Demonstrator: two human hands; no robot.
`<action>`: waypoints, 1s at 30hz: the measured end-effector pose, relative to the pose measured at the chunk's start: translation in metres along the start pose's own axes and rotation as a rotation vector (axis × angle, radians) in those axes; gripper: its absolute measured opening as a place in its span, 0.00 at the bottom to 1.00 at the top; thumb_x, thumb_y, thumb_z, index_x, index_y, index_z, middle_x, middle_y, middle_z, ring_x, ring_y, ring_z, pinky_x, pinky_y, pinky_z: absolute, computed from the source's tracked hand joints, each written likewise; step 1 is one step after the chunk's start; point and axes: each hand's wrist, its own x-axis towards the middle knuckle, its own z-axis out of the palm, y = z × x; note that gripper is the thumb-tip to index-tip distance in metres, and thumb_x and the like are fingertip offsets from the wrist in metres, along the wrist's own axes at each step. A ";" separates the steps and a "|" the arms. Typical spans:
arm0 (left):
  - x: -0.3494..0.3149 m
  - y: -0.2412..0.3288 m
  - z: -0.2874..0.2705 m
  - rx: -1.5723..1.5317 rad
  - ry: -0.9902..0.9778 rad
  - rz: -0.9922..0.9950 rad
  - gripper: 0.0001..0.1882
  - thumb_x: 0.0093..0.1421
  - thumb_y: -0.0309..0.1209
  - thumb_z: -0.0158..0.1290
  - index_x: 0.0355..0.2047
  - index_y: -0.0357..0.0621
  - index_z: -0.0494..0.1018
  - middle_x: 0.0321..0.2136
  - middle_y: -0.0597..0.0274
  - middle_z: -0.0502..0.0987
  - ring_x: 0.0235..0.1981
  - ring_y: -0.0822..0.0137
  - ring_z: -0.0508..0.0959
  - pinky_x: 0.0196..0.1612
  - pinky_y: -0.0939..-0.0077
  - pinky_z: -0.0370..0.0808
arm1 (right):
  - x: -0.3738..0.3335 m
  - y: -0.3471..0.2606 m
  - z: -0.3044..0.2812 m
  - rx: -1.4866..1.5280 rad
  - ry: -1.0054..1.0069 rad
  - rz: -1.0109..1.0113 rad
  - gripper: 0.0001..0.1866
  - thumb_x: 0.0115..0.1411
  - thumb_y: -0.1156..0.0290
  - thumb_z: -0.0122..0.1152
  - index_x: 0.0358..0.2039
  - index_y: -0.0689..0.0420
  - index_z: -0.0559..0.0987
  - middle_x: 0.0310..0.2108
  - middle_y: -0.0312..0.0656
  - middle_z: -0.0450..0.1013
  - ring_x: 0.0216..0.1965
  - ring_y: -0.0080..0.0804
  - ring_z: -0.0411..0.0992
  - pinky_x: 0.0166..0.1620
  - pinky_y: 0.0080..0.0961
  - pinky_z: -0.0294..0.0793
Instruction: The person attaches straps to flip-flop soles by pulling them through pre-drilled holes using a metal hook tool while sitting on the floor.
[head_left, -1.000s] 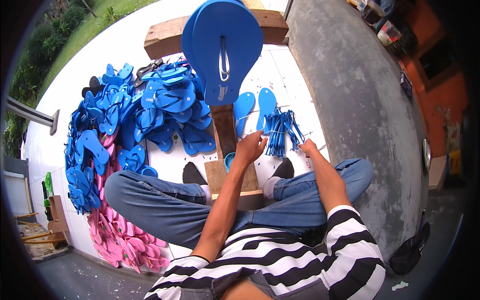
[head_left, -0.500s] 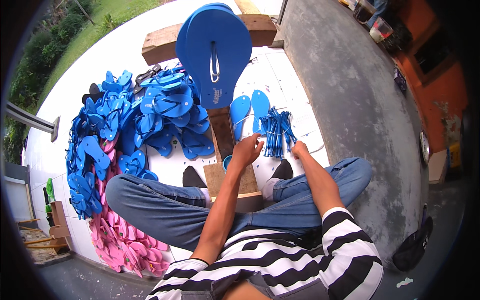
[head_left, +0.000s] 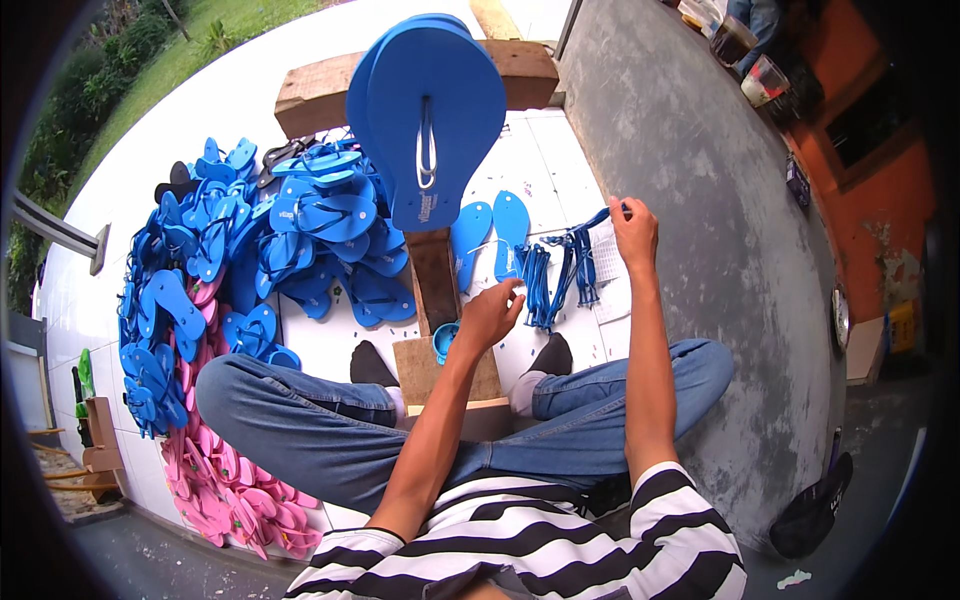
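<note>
My right hand [head_left: 635, 232] is raised beside the straps, its fingers pinched on the end of a blue flip-flop strap [head_left: 597, 219]. That strap runs down to a bundle of blue flip-flop straps [head_left: 540, 285] on the tiles. At the bundle's left edge is my left hand [head_left: 490, 318], its fingers curled; what lies between them is too small to make out. Two blue soles [head_left: 511, 225] lie flat just beyond. In front of me, a stack of blue soles [head_left: 425, 110] is held up on a wooden stand [head_left: 432, 275], with a white metal loop [head_left: 427, 160] against it.
A large heap of blue flip-flops [head_left: 330, 215] spreads at the left, with pink flip-flops [head_left: 235, 490] nearer me. A small blue cup [head_left: 445, 342] rests on the stand's wooden base [head_left: 420, 370], between my feet. A grey concrete strip [head_left: 690, 200] runs along the right.
My right hand has risen up and away from the bundle, drawing a strap out with it. The bundle has spread apart. My left hand has shifted slightly down.
</note>
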 end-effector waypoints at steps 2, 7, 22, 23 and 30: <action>0.002 -0.002 -0.001 0.017 0.032 0.016 0.17 0.63 0.37 0.52 0.49 0.44 0.73 0.33 0.54 0.82 0.34 0.54 0.81 0.37 0.60 0.76 | 0.008 -0.005 -0.009 0.244 -0.007 0.158 0.18 0.63 0.58 0.59 0.28 0.63 0.78 0.26 0.48 0.77 0.29 0.41 0.79 0.34 0.35 0.74; 0.001 -0.010 0.007 0.015 -0.007 0.008 0.18 0.63 0.38 0.52 0.50 0.44 0.72 0.34 0.53 0.81 0.34 0.53 0.81 0.38 0.60 0.76 | 0.003 0.034 0.003 0.301 -0.091 0.313 0.16 0.63 0.59 0.58 0.30 0.62 0.78 0.26 0.46 0.78 0.29 0.38 0.79 0.35 0.32 0.75; -0.006 -0.043 0.027 0.161 -0.157 -0.069 0.24 0.63 0.44 0.52 0.53 0.42 0.70 0.34 0.49 0.82 0.36 0.50 0.81 0.38 0.57 0.75 | -0.090 0.078 0.099 -0.476 -0.413 0.381 0.15 0.61 0.58 0.58 0.35 0.58 0.81 0.32 0.51 0.79 0.37 0.49 0.79 0.41 0.44 0.77; -0.006 -0.046 0.028 0.174 -0.150 -0.064 0.24 0.63 0.44 0.52 0.53 0.42 0.70 0.34 0.49 0.82 0.36 0.50 0.81 0.38 0.57 0.75 | -0.091 0.069 0.103 -0.393 -0.406 0.313 0.15 0.62 0.57 0.56 0.33 0.56 0.81 0.31 0.51 0.79 0.38 0.51 0.78 0.40 0.45 0.76; -0.008 -0.049 0.033 0.102 -0.171 -0.027 0.21 0.62 0.43 0.52 0.49 0.43 0.70 0.34 0.47 0.80 0.39 0.47 0.80 0.41 0.51 0.75 | -0.106 0.019 0.162 -0.210 -0.501 -0.330 0.32 0.53 0.71 0.65 0.60 0.43 0.69 0.61 0.44 0.61 0.59 0.49 0.61 0.54 0.44 0.71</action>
